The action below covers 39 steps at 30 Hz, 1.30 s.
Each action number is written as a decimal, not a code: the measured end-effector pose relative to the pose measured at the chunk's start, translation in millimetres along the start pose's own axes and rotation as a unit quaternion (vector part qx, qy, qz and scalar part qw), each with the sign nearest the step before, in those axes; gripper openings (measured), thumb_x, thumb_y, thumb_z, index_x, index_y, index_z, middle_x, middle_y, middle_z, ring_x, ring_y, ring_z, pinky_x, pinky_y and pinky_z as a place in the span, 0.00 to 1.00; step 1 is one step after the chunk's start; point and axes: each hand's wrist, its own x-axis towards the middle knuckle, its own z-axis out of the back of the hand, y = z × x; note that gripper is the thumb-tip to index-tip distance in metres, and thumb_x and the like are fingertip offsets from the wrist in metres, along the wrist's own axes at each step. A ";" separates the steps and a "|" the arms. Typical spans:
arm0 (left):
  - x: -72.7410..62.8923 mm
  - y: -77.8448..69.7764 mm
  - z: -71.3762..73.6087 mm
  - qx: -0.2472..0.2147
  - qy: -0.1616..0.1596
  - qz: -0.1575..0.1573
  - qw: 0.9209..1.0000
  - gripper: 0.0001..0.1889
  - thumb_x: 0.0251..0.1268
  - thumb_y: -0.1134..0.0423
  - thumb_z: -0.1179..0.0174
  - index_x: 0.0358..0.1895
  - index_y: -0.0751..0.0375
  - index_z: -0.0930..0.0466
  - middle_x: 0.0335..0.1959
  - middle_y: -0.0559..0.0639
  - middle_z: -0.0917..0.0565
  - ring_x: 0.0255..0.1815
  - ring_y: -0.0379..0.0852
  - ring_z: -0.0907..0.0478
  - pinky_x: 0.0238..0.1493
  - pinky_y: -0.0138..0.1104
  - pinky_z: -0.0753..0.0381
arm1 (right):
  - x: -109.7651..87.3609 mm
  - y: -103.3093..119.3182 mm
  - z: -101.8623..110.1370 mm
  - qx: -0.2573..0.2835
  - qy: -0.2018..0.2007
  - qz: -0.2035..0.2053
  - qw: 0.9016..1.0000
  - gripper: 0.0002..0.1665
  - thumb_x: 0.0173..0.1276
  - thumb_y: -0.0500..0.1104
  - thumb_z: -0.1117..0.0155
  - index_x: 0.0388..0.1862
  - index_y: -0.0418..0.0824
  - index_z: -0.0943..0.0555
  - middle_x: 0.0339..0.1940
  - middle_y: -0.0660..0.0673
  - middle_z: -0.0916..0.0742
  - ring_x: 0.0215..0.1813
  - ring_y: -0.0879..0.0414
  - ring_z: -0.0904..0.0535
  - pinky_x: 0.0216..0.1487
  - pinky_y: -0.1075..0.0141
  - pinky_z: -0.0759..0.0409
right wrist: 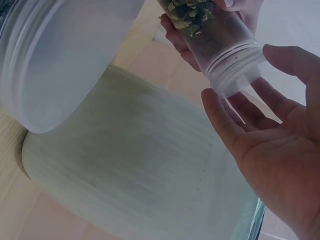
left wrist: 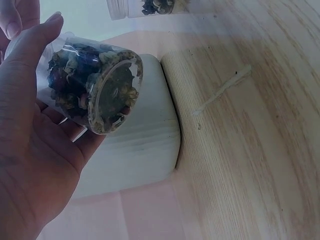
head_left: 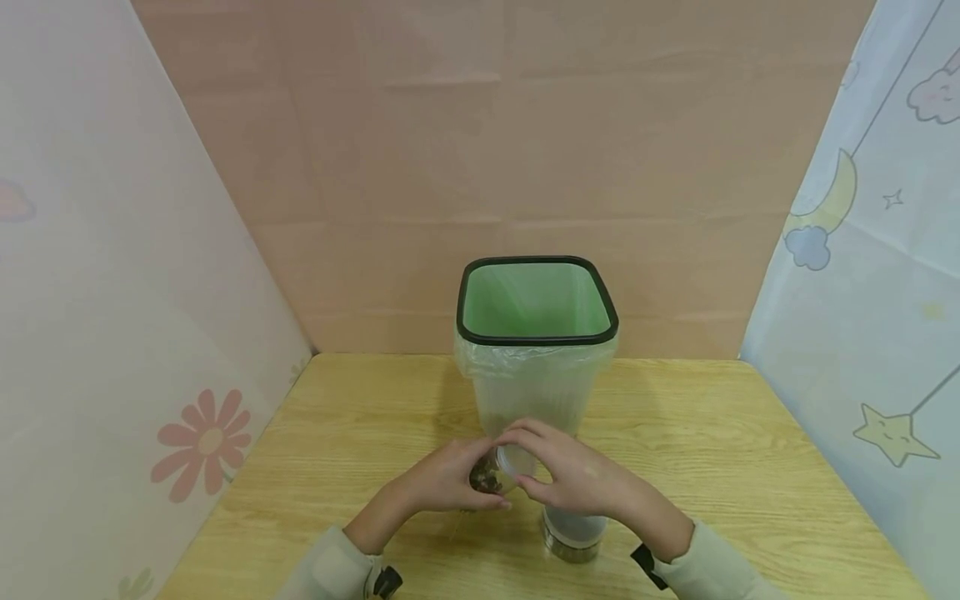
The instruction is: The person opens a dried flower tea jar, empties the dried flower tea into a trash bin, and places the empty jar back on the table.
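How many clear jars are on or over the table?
2. One jar of dried flowers is held sideways by the left hand, with the right hand at its mouth. A second jar stands on the table under the right wrist. None else visible.

Head view looks down; both close wrist views share the jar (left wrist: 92,87).

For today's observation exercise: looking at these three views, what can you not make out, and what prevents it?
- Head view: most of the small jar is hidden by the left hand and right hand.
- Head view: the second jar sits largely under the right wrist.
- Right wrist view: whether the jar's mouth is capped is unclear.
- Head view: the bin's bottom is hidden by its liner.
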 end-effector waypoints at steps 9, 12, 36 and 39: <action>-0.4 2.7 -1.9 0.003 -0.004 -0.001 1.000 0.40 0.60 0.37 0.31 0.72 0.49 0.33 0.55 0.38 0.18 0.53 0.32 0.22 0.54 0.31 0.21 | -0.7 -0.1 0.4 -0.012 -0.005 -0.015 1.000 0.29 0.69 0.43 0.31 0.68 0.45 0.25 0.64 0.52 0.23 0.63 0.57 0.24 0.60 0.57 0.20; 0.1 3.0 -1.7 -0.002 -0.004 -0.002 1.000 0.40 0.60 0.37 0.31 0.72 0.49 0.33 0.56 0.38 0.18 0.55 0.32 0.22 0.55 0.31 0.21 | -0.1 0.6 1.2 -0.021 -0.013 -0.033 0.999 0.30 0.69 0.46 0.30 0.68 0.46 0.26 0.63 0.51 0.22 0.63 0.56 0.23 0.60 0.57 0.21; 1.2 1.3 -1.5 -0.002 0.002 0.015 1.000 0.41 0.60 0.36 0.32 0.73 0.48 0.33 0.57 0.38 0.19 0.55 0.32 0.22 0.55 0.32 0.21 | 2.7 1.6 -0.1 -0.013 -0.003 -0.045 0.999 0.26 0.70 0.45 0.30 0.65 0.45 0.23 0.61 0.52 0.20 0.61 0.57 0.22 0.60 0.57 0.20; 1.2 0.0 -0.9 -0.001 0.002 0.015 1.000 0.41 0.60 0.36 0.32 0.74 0.48 0.34 0.57 0.38 0.19 0.55 0.32 0.22 0.55 0.31 0.21 | 2.4 1.8 0.6 -0.014 -0.002 -0.038 0.999 0.26 0.69 0.43 0.30 0.65 0.45 0.23 0.61 0.52 0.21 0.61 0.56 0.22 0.59 0.58 0.20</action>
